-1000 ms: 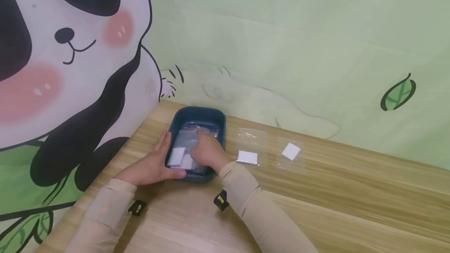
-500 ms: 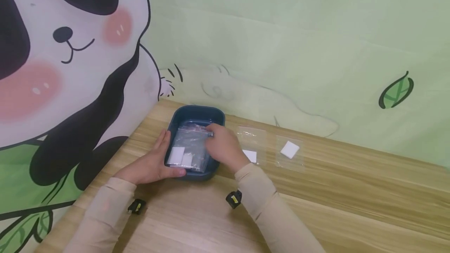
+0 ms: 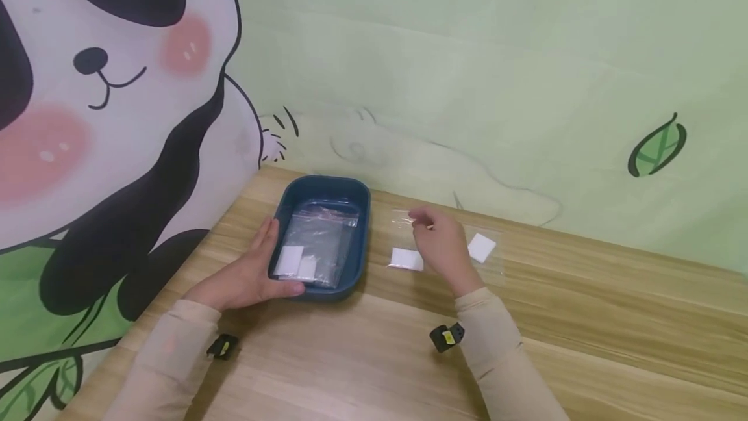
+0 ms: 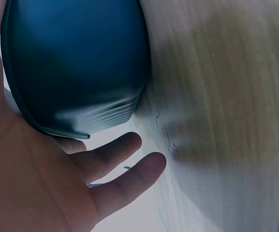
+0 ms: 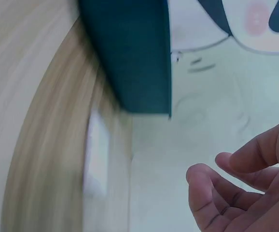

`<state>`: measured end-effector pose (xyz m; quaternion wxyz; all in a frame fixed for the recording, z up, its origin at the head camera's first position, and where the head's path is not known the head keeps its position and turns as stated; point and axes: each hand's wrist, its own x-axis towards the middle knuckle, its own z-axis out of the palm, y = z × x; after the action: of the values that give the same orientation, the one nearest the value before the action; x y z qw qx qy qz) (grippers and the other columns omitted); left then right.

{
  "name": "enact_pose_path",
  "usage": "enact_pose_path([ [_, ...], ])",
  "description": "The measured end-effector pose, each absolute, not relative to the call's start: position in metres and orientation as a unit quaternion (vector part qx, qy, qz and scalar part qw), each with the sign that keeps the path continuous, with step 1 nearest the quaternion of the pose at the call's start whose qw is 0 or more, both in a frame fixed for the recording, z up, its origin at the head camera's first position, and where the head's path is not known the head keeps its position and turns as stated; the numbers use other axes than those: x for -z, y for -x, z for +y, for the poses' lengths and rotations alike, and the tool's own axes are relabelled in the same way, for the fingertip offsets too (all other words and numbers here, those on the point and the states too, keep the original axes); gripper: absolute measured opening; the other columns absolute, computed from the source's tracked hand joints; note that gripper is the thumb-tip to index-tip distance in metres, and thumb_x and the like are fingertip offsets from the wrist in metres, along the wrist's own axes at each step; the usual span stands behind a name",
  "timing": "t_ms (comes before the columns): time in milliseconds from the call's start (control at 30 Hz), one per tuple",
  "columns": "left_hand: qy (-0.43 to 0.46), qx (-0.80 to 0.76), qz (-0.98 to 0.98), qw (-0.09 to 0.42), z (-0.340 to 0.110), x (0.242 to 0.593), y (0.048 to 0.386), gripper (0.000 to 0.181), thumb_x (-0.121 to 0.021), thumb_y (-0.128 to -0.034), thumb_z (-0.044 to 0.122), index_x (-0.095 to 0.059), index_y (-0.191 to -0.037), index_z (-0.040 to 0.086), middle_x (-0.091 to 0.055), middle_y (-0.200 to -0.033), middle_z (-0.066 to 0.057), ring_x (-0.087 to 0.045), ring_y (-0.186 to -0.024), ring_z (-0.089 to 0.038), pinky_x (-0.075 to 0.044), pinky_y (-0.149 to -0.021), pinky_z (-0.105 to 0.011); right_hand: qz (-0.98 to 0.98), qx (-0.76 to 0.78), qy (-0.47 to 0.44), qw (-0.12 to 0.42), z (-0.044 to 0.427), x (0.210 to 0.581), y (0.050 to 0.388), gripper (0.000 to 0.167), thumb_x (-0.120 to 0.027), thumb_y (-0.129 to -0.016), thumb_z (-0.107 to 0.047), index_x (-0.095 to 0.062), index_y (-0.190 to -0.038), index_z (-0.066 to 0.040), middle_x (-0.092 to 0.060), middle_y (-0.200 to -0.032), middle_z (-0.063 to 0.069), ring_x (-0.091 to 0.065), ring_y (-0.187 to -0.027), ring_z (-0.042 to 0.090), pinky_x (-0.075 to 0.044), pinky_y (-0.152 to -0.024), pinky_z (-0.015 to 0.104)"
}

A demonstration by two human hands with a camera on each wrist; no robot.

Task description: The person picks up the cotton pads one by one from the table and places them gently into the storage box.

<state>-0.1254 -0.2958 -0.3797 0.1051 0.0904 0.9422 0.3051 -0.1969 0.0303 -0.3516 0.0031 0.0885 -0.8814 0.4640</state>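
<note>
Scanning the feed from left of centre, I see the left hand (image 3: 236,281) resting against the blue tray (image 3: 327,192), its grip spread along the corner rather than clamped; uneven pressure there could, I judge, skid or tip the tray on the tabletop (image 3: 327,349). Right of centre, the right hand (image 3: 444,245) appears raised, its grip loosely curled, thumb and fingertips apart, nothing visible between them. I reckon a low sweep could drag the bag beside the tray (image 3: 400,232) or the far-right bag (image 3: 489,269), since thin film probably slides easily.

As for looks, the bagged stack (image 3: 318,239) lies in the tray, clear and glossy, two white pieces showing towards the bottom. Both loose bags are transparent; the far-right one's white square (image 3: 482,247) sits askew.
</note>
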Motion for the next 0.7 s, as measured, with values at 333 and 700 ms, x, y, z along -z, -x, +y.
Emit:
enact_pose_path([
  [333, -0.087, -0.304, 0.943, 0.107, -0.295, 0.379, 0.126, 0.132, -0.077, -0.0819, 0.059, 0.011, -0.158, -0.002, 0.014, -0.164, -0.026, -0.015, -0.144, -0.055, -0.024, -0.112, -0.065, -0.927, -0.360, -0.076, -0.071, 0.066, 0.382, 0.211, 0.046, -0.053, -0.091, -0.001, -0.056, -0.136, 0.005, -0.060, -0.122, 0.028, -0.060, -0.092, 0.034, -0.051, -0.081, 0.046],
  [700, -0.090, -0.303, 0.941, 0.118, -0.296, 0.380, 0.128, 0.132, -0.078, -0.0826, 0.058, 0.015, -0.158, 0.002, 0.018, -0.165, -0.022, -0.011, -0.145, -0.055, -0.023, -0.110, -0.068, -0.958, -0.268, -0.082, -0.060, 0.052, 0.403, 0.213, 0.044, -0.056, -0.094, 0.000, -0.053, -0.138, 0.007, -0.059, -0.110, 0.031, -0.059, -0.077, 0.033, -0.054, -0.070, 0.045],
])
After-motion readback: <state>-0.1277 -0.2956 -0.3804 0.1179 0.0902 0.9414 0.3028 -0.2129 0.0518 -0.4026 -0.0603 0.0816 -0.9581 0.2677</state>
